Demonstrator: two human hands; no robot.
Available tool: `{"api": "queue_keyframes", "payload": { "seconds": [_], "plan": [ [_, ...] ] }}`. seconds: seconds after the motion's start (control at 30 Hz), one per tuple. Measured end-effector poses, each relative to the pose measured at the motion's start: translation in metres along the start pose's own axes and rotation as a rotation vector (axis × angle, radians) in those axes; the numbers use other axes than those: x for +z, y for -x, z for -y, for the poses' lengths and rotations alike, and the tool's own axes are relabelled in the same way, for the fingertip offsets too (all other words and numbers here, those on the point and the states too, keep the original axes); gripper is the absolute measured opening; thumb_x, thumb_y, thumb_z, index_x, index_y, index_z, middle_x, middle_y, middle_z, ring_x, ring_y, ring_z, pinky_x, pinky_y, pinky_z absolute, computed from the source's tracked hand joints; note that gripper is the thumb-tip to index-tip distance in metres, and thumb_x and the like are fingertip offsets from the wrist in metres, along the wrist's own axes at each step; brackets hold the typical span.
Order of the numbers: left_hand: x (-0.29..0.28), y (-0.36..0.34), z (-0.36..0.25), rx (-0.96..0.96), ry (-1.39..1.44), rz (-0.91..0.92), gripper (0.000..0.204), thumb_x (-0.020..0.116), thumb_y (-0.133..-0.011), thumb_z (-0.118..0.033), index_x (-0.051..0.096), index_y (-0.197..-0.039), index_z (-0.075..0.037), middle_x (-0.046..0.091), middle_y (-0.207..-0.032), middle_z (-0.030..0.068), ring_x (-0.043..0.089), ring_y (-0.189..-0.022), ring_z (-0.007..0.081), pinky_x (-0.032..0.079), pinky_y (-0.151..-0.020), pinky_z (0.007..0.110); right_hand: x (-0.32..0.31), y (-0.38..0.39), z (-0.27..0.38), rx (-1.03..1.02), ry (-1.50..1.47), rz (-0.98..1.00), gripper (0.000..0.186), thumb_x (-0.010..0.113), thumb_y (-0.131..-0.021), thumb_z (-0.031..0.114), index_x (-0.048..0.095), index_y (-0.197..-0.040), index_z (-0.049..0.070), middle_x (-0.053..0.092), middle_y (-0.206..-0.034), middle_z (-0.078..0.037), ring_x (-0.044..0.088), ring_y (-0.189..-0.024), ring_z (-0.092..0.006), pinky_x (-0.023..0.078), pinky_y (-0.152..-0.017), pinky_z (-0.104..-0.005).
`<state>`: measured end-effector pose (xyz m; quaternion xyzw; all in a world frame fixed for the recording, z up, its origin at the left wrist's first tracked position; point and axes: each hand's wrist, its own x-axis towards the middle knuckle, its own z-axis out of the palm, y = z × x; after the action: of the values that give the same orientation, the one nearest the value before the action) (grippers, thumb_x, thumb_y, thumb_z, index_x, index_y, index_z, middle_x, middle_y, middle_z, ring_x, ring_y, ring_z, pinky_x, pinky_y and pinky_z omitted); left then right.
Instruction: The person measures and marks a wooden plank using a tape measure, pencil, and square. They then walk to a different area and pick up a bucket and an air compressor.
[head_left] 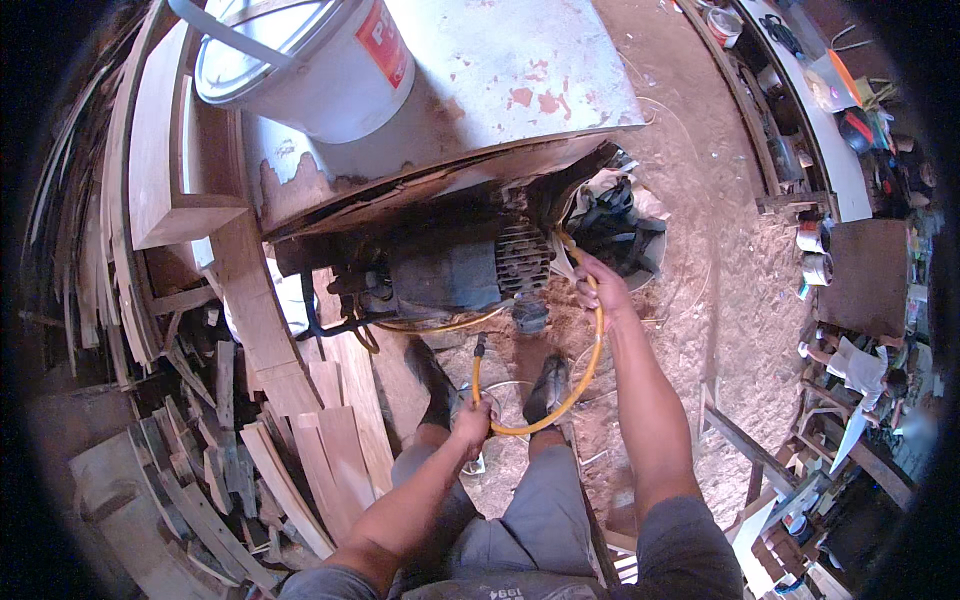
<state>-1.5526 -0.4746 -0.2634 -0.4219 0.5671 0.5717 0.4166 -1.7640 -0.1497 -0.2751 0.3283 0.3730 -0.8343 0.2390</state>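
Note:
A yellow hose (570, 408) hangs in a loop between my hands, above my knees and feet. My left hand (474, 424) is closed round it below its dark end fitting (480, 344), which points up and away from me. Farther forward and to the right, my right hand (600, 284) grips the hose where it runs toward the underside of the table. Just left of that hand, under the tabletop, sits a grey machine with a slatted grille (524, 264). Another stretch of yellow hose (440, 326) lies along the machine's near side.
A white lidded bucket (330, 90) stands on the worn white tabletop (500, 60). Wooden boards (340, 450) and offcuts are stacked at my left. A bin of dark scraps (625, 235) is beyond my right hand. At far right, a person (858, 368) is near a cluttered bench.

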Motion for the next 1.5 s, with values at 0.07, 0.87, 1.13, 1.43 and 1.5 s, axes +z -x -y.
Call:
{"api": "queue_keyframes", "payload": {
  "seconds": [0.07, 0.87, 1.13, 1.43, 1.5],
  "plan": [
    [-0.005, 0.0, 0.006, 0.049, 0.012, -0.052, 0.016, 0.06, -0.111, -0.023, 0.056, -0.118, -0.009, 0.06, -0.081, 0.0033, 0.059, -0.067, 0.0153, 0.052, -0.058, 0.032, 0.0, -0.026, -0.001, 0.115, 0.283, -0.061, 0.029, 0.062, -0.11, 0.023, 0.061, -0.134, 0.009, 0.064, -0.09, -0.005, 0.055, -0.056, -0.0154, 0.048, -0.047, -0.0291],
    [-0.027, 0.029, -0.008, -0.062, 0.021, 0.084, 0.027, 0.063, -0.112, -0.029, 0.058, -0.126, -0.006, 0.057, -0.08, -0.0004, 0.056, -0.067, 0.0108, 0.046, -0.051, 0.03, 0.009, -0.138, 0.199, -0.19, 2.384, -0.194, 0.048, 0.058, -0.105, 0.053, 0.075, -0.127, 0.014, 0.075, -0.125, -0.023, 0.071, -0.118, -0.0416, 0.056, -0.104, -0.0538],
    [-0.023, 0.028, -0.007, -0.12, 0.063, 0.106, 0.026, 0.06, -0.113, -0.031, 0.057, -0.125, -0.009, 0.057, -0.079, -0.0011, 0.053, -0.063, 0.0094, 0.049, -0.048, 0.028, 0.011, -0.085, 0.143, -0.593, 1.709, -0.693, 0.064, 0.073, -0.099, 0.04, 0.058, -0.15, 0.004, 0.067, -0.139, -0.027, 0.064, -0.129, -0.0459, 0.051, -0.11, -0.0534],
    [0.006, 0.044, -0.035, -0.081, -0.008, 0.171, 0.027, 0.061, -0.112, -0.026, 0.057, -0.131, -0.007, 0.057, -0.082, 0.0001, 0.057, -0.066, 0.0113, 0.054, -0.052, 0.03, -0.007, -0.026, 0.004, 0.126, 0.294, -0.301, 0.033, 0.067, -0.107, 0.032, 0.066, -0.129, 0.007, 0.063, -0.083, -0.002, 0.048, -0.054, -0.0068, 0.036, -0.039, -0.0222],
    [0.013, 0.05, -0.049, -0.075, -0.039, 0.147, 0.031, 0.061, -0.112, -0.025, 0.056, -0.135, -0.006, 0.056, -0.082, 0.0003, 0.058, -0.066, 0.013, 0.056, -0.054, 0.032, 0.046, -0.015, 0.046, 0.007, 0.217, -0.218, 0.022, 0.062, -0.11, 0.029, 0.066, -0.121, 0.01, 0.052, -0.074, 0.007, 0.036, -0.049, -0.0029, 0.028, -0.039, -0.0209]
  ]
}}
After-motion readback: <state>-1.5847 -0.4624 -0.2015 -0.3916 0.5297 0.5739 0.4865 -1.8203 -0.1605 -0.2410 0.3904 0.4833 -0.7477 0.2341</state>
